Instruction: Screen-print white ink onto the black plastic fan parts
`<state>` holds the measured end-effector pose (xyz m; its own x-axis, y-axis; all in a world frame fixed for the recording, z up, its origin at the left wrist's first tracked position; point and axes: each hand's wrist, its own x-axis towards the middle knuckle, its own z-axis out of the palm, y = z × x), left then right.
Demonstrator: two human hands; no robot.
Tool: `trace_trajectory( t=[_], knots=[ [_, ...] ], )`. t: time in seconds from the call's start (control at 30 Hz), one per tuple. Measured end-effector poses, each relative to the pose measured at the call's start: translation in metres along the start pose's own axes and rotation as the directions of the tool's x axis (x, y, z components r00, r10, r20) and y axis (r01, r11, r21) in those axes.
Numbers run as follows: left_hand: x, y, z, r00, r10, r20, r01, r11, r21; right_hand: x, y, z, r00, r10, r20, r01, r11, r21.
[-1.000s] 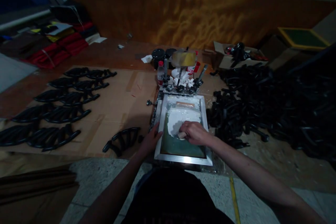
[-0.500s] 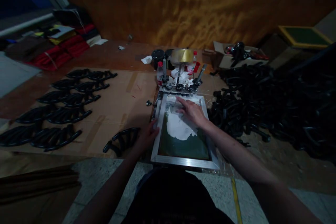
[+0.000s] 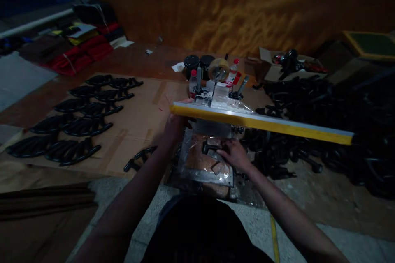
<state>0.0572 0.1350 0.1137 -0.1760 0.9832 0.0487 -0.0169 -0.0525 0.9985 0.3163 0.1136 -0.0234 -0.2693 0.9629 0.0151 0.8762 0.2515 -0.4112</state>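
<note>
Cardboard-covered tabletop (image 3: 145, 107) carries a film-covered base plate (image 3: 212, 176), on which the right hand (image 3: 235, 154) has its fingers pinching a black T-shaped piece (image 3: 206, 147), while the left hand (image 3: 176, 125) clasps the left end of the upward-tilted screen frame (image 3: 262, 122), red-capped bottles (image 3: 233, 70) standing beyond.

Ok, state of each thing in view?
Frame: near edge raised above base plate
Left hand: gripping frame
Right hand: touching black part; grip unclear
Black part: lying on base plate
Parts at left: laid in rows on cardboard
Parts at right: heaped
Red-capped bottles: upright, closed
Box: open, things inside
</note>
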Motion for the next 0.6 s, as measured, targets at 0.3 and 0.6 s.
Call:
trace_trajectory(
  t=[0.3,0.6],
  knots=[
    [-0.109,-0.108,-0.002,0.78,-0.592,0.201,0.588,0.804,0.085,0.002,-0.1,0.003,0.983,-0.067,0.172,0.078,0.995,-0.06],
    [-0.131,-0.142,-0.157,0.689,-0.502,-0.523,0.689,0.679,0.255,0.041,-0.217,0.076,0.765,-0.558,0.32,0.559,0.823,0.098]
  ],
)
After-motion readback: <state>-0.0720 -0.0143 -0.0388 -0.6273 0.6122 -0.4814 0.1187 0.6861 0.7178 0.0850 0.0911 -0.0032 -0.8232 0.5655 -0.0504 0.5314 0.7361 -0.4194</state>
